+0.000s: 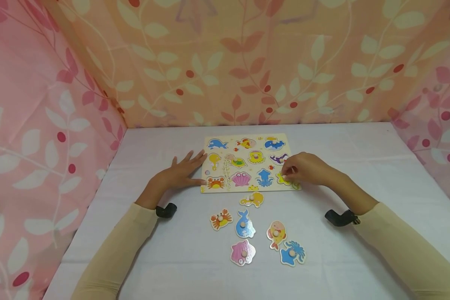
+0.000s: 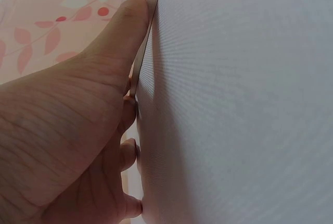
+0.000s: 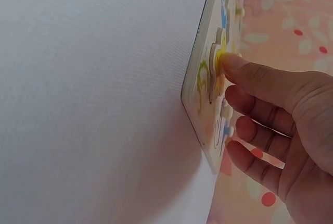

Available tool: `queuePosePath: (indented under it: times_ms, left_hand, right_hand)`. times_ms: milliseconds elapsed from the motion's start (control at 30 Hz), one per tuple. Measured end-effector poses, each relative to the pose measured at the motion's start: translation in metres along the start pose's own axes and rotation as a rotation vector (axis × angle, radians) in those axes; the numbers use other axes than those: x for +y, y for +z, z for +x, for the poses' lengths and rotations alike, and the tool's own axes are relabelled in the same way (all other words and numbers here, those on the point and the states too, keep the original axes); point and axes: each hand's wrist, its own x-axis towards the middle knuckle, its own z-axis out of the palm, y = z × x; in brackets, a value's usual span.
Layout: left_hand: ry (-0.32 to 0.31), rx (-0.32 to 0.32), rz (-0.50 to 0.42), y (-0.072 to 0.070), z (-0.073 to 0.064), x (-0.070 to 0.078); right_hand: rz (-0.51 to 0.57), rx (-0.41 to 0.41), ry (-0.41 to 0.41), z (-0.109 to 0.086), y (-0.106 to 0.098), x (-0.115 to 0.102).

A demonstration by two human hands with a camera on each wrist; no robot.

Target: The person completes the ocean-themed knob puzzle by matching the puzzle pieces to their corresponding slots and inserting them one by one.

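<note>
Six loose puzzle pieces lay nearest on the white table [image 1: 360,166]: a pink shell piece [image 1: 243,253], a blue octopus piece [image 1: 292,253], a yellow fish piece [image 1: 276,233], a blue fish piece [image 1: 245,225], a crab piece [image 1: 221,219] and a yellow piece [image 1: 252,199] whose animal was hard to make out. Beyond them sat the puzzle board [image 1: 247,163]. The left hand [image 1: 180,173] lay flat with straight fingers, thumb against the board's left edge. The right hand [image 1: 307,168] curled over the board's near right corner, its fingertips [image 3: 231,60] pinching a yellow starfish piece [image 1: 282,179] that was mostly hidden beneath them; whether it was seated in its slot could not be told. Both wrist views showed the board only edge-on.
</note>
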Motion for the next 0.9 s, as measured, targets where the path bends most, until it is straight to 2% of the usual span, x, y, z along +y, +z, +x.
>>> queuePosePath:
  times_ms: [533,900]
  left_hand:
    - [0.005,0.006,-0.002,-0.002,-0.002,0.003]
    - [0.003,0.009,-0.009,-0.001,-0.003,0.002]
  right_hand:
    - [-0.021,-0.007,0.017,0.001,0.002,-0.001]
    - [0.043,0.072,0.025,-0.002,0.012,0.005]
